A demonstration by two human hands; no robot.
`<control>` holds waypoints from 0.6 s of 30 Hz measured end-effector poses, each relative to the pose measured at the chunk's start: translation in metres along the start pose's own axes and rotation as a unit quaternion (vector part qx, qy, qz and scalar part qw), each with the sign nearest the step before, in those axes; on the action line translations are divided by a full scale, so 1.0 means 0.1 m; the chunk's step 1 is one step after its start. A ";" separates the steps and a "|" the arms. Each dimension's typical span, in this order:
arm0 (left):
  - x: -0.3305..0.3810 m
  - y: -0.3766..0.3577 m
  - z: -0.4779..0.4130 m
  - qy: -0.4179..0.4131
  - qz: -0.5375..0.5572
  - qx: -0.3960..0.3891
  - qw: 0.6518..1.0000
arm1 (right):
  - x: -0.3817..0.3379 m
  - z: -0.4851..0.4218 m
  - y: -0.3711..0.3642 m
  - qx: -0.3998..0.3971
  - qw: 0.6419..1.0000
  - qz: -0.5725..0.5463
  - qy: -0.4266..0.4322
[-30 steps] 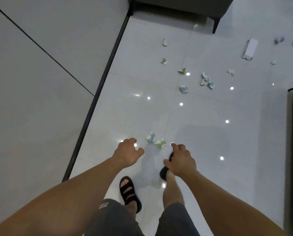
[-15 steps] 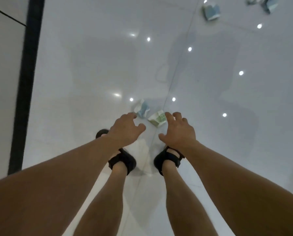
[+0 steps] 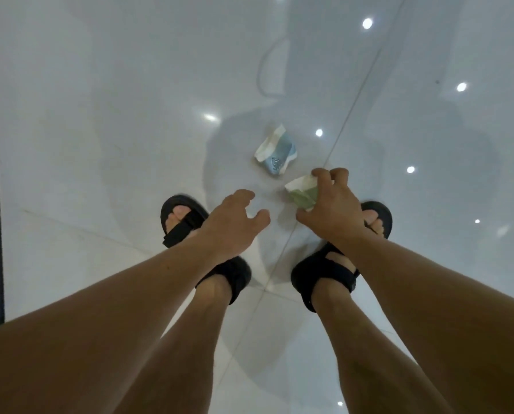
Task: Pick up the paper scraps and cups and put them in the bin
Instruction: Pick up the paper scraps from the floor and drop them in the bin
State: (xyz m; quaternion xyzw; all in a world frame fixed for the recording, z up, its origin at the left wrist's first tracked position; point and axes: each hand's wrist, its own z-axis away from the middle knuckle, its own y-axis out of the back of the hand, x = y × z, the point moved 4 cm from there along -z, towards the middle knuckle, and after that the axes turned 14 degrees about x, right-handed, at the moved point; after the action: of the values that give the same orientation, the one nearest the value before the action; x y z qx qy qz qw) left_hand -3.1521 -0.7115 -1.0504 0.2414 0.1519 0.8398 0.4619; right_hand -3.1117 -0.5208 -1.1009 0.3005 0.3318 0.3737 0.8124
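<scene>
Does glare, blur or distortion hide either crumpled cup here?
Head view: ceiling-light glare spots dot the glossy floor, none on the blue cup or the green cup; the right hand grips and partly covers the green one; a dim reflection darkens nearby tiles; wide-angle stretch swells the forearms.

I see one crushed cup [image 3: 275, 153] lying on the floor [image 3: 100, 115] ahead of both feet. A second cup [image 3: 302, 191] sits nearer and to its right, in my right hand [image 3: 330, 204], perhaps off the floor. My left hand [image 3: 232, 222] hangs left of it, above the left sandal [image 3: 181, 219].
</scene>
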 end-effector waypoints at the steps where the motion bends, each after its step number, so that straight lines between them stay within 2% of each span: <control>1: 0.04 0.03 0.05 0.009 0.031 0.000 0.999 | -0.08 0.11 0.05 -0.011 0.999 -0.029 0.013; 5: 0.27 0.23 0.24 0.033 0.135 -0.018 0.990 | -0.56 0.55 0.36 -0.012 0.984 -0.125 0.128; 9: 0.37 0.48 0.29 -0.015 0.098 -0.023 0.995 | -0.87 0.57 0.54 0.004 0.972 -0.162 0.169; 11: 0.32 0.60 0.24 -0.021 0.056 0.012 0.998 | -0.85 0.37 0.54 -0.009 0.977 -0.121 0.175; 14: 0.11 0.75 0.06 -0.031 -0.006 0.087 0.996 | -0.78 -0.03 0.47 0.013 0.980 -0.041 0.192; 18: -0.25 0.74 -0.16 -0.030 -0.009 0.130 0.991 | -0.85 -0.37 0.21 0.086 0.962 0.079 0.246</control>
State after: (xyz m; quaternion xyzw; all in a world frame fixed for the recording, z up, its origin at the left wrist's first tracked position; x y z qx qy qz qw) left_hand -3.2013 -0.7719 -1.0349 0.3235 0.2483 0.8007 0.4388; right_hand -3.1914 -0.5685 -1.0809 0.2934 0.5275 0.4688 0.6449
